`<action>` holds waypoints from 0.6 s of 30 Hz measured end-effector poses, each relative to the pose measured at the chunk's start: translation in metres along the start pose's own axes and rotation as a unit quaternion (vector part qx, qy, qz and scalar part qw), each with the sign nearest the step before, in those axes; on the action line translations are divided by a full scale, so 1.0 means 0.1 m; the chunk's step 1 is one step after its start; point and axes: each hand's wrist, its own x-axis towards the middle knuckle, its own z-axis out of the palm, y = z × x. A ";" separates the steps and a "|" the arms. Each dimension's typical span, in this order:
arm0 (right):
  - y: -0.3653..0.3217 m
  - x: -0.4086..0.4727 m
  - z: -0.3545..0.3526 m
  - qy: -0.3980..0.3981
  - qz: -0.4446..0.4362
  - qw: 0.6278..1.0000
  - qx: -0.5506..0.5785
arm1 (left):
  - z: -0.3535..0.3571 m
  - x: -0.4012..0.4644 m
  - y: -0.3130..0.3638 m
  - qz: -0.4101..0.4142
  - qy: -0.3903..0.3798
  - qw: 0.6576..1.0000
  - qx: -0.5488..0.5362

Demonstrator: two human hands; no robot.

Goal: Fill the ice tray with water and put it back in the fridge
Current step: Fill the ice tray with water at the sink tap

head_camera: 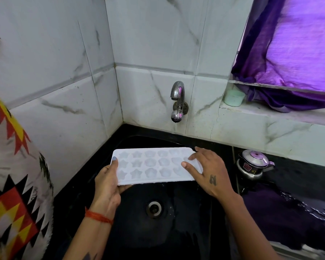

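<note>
A white ice tray (150,166) with star and shell shaped wells is held level above a black sink (131,218). My left hand (107,186) grips its left end, thumb on top of the rim. On the tray's right end rests my right hand (208,171), fingers spread over the top and the thumb pressing a well. A chrome tap (177,96) juts from the tiled wall behind the tray, and no water runs from it. I cannot tell whether the wells hold water.
The sink drain (154,208) lies below the tray. A small steel pot with lid (251,164) stands on the black counter at the right, beside a dark purple cloth (281,218). A pale green cup (234,97) sits on the window ledge under a purple curtain (298,49). A patterned cloth (13,184) hangs at the left.
</note>
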 end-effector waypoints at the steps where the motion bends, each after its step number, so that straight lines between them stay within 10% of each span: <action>1: 0.01 -0.02 0.02 -0.011 0.006 1.000 -0.001 | -0.01 0.00 0.00 0.000 0.001 1.000 -0.001; 18: 0.02 -0.03 0.04 -0.140 0.050 0.989 0.004 | -0.04 0.03 -0.02 0.002 0.017 1.000 -0.001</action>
